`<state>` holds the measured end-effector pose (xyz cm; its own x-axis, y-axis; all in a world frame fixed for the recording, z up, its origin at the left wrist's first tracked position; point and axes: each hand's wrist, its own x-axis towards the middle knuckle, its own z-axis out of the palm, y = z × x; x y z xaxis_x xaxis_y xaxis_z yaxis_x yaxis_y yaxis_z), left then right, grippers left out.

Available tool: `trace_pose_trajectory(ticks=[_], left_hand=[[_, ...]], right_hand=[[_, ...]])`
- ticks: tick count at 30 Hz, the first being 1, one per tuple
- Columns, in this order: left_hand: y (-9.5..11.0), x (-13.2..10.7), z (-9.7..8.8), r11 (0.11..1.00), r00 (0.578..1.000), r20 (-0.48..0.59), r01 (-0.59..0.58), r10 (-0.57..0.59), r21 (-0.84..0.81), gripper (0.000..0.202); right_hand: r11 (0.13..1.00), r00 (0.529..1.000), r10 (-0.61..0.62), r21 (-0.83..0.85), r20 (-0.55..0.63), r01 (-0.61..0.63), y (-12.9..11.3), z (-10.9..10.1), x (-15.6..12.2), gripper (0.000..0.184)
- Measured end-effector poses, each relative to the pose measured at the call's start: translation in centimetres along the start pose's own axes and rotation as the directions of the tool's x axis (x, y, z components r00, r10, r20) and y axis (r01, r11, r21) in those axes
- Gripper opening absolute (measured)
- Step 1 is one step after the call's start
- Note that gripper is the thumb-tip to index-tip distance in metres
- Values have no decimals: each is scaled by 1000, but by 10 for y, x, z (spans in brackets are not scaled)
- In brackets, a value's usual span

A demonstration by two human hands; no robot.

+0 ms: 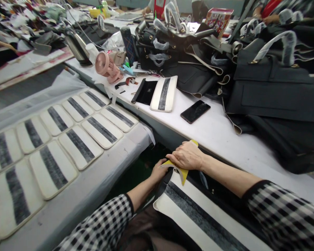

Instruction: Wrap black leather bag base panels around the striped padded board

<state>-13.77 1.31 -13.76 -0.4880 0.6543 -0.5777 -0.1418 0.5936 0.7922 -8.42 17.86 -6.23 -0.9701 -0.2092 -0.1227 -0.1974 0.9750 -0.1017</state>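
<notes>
My right hand lies palm down on a yellow piece at the top end of a white panel with a grey stripe, which rests on my lap. My left hand grips the panel's upper left corner beside the yellow piece, fingers curled under its dark edge. Both sleeves are black-and-white checked. How firmly the right hand holds the yellow piece is hidden under the palm.
Several matching white striped panels lie in rows on the grey conveyor at left. On the white table sit a black phone, one more panel, a pink fan and piled black bags. Other people work at the far back.
</notes>
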Motion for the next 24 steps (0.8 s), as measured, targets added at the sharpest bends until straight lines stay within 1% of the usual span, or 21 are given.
trace_pose_trajectory(ticks=[1,3,4,5,6,8,10,12,14,17,24], left_hand=[[2,-3,-5,999,998,-66,-20,17,-48,57],[8,-20,-16,974,980,-168,-139,109,-177,62],[12,-31,-20,952,966,-188,-216,177,-216,62],[16,-42,-23,933,950,-183,-289,253,-214,59],[20,-53,-25,925,934,-162,-344,319,-159,57],[28,-70,-24,915,908,-111,-400,403,46,53],[32,-78,-22,884,891,-109,-409,440,224,47],[33,-79,-19,859,877,-115,-417,466,297,35],[33,-79,-17,844,869,-112,-426,482,326,26],[32,-79,-16,830,862,-118,-425,493,362,18],[35,-83,-13,808,875,-102,-384,473,447,15]], right_hand=[[1000,1000,-14,-1,-13,14,1,1,0,69],[999,999,-45,0,-22,45,3,4,1,68],[998,998,-62,2,-20,62,4,5,2,68],[997,997,-76,5,-18,76,5,6,3,68],[996,996,-89,7,-16,89,6,6,4,68],[994,994,-105,7,-21,105,7,7,6,70],[993,993,-116,3,-29,117,7,7,7,71],[991,990,-135,-3,-33,135,7,7,7,70],[988,987,-154,-12,-37,154,6,7,7,70],[986,985,-166,-20,-47,165,6,8,5,69],[990,989,-141,-11,-40,141,4,8,0,71]])
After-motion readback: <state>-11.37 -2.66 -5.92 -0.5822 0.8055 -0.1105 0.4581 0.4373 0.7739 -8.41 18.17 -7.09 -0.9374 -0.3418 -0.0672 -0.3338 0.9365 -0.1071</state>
